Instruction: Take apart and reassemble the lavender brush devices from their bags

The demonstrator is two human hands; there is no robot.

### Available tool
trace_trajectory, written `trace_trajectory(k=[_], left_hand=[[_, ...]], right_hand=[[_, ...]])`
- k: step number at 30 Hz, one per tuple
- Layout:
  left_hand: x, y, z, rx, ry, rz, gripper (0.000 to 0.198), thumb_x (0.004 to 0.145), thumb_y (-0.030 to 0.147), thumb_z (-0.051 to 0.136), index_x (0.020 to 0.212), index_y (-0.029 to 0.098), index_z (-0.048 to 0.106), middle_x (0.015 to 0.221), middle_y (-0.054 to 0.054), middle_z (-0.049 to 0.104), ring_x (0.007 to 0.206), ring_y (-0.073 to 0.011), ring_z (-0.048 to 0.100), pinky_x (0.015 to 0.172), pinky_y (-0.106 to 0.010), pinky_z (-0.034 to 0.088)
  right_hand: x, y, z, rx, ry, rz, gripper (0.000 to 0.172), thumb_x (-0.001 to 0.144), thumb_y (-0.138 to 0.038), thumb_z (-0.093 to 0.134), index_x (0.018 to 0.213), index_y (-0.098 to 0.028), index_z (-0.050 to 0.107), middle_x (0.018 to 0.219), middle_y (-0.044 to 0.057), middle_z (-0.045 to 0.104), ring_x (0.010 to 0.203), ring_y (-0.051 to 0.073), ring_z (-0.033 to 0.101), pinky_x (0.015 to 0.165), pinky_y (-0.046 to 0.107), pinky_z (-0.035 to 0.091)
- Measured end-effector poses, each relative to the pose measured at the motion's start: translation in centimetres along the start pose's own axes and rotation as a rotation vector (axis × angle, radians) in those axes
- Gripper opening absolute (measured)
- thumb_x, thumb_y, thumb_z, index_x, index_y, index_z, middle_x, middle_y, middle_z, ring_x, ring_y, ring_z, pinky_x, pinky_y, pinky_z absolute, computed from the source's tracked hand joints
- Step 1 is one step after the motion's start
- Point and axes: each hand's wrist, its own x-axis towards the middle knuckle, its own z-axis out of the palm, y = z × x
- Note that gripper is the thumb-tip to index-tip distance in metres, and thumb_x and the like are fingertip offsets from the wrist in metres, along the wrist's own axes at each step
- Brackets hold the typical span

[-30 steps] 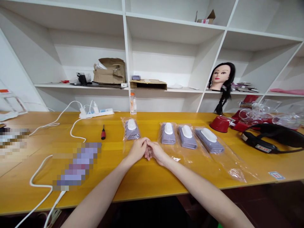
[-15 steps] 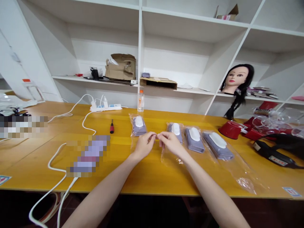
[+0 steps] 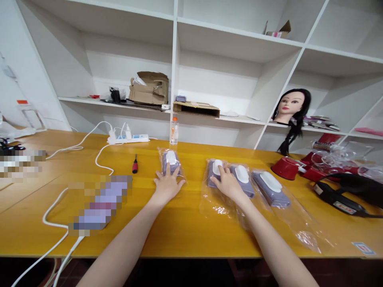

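My left hand (image 3: 167,185) is spread with fingers apart, its fingertips over the near part of a bagged grey-purple pad (image 3: 164,165) topped by a white oval piece (image 3: 171,156). To the right, my right hand (image 3: 229,184) rests with loosely spread fingers over another bagged grey-purple pad (image 3: 212,178). Its fingertips touch or hover over that pad's white piece (image 3: 217,166); contact is hard to tell. Beside it lie a third pad (image 3: 247,189) and a longer fourth pad (image 3: 273,195), each in clear plastic with a white piece on top.
A red-handled screwdriver (image 3: 135,165) lies left of the pads. Farther left are a white power strip (image 3: 128,138) and cables. A clear bottle (image 3: 174,131) with an orange cap stands at the back. Red stands (image 3: 284,165) and a black strap (image 3: 329,197) occupy the right.
My hands, pinched close together before, have parted. The left moved left to the single pad and the right moved to the right-hand group; both have spread their fingers. The view shifted slightly.
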Motion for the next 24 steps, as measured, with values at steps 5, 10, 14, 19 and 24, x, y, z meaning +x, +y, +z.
trace_trajectory(k=[5,10,14,19,24], left_hand=[[1.1,-0.9,0.6,0.059,0.029,0.035,0.072,0.077,0.054,0.045,0.141,0.025,0.03,0.152,-0.015,0.01,0.124,-0.0536,0.026,0.088,-0.061,0.035],[3.5,-2.6,0.9,0.079,0.075,0.099,0.066,0.08,0.048,0.044,0.141,0.027,0.028,0.153,-0.011,0.009,0.128,-0.0454,0.028,0.092,-0.057,0.034],[5.3,-3.4,0.9,0.085,0.084,0.067,0.066,0.08,0.05,0.043,0.141,0.03,0.029,0.153,-0.008,0.011,0.128,-0.0481,0.025,0.091,-0.059,0.034],[6.2,-2.9,1.2,0.149,0.151,-0.08,0.064,0.079,0.045,0.046,0.139,0.029,0.034,0.153,-0.01,0.012,0.129,-0.0539,0.015,0.093,-0.065,0.025],[3.6,-0.2,1.2,0.105,0.294,-0.011,0.06,0.08,0.019,0.043,0.139,0.016,0.035,0.153,-0.014,0.008,0.133,-0.0499,0.0,0.1,-0.066,0.01]], right_hand=[[-0.1,-0.4,1.2,0.049,-0.016,-0.005,0.072,0.083,-0.05,0.048,0.14,-0.011,0.025,0.134,0.028,0.034,0.113,0.039,0.049,0.085,0.043,0.038],[0.8,-0.3,1.9,0.119,0.017,-0.023,0.072,0.081,-0.046,0.054,0.14,-0.015,0.026,0.134,0.025,0.037,0.108,0.035,0.054,0.087,0.041,0.039],[1.2,-0.4,2.7,0.164,0.048,-0.028,0.071,0.082,-0.045,0.053,0.14,-0.014,0.025,0.136,0.025,0.035,0.109,0.036,0.054,0.088,0.042,0.038],[1.2,-0.2,2.9,0.214,0.036,-0.038,0.07,0.082,-0.04,0.054,0.141,-0.016,0.025,0.14,0.023,0.033,0.115,0.034,0.05,0.092,0.042,0.037],[1.1,-0.2,3.0,0.325,0.053,-0.065,0.066,0.08,-0.032,0.057,0.139,-0.018,0.032,0.141,0.02,0.035,0.124,0.032,0.044,0.098,0.043,0.034]])
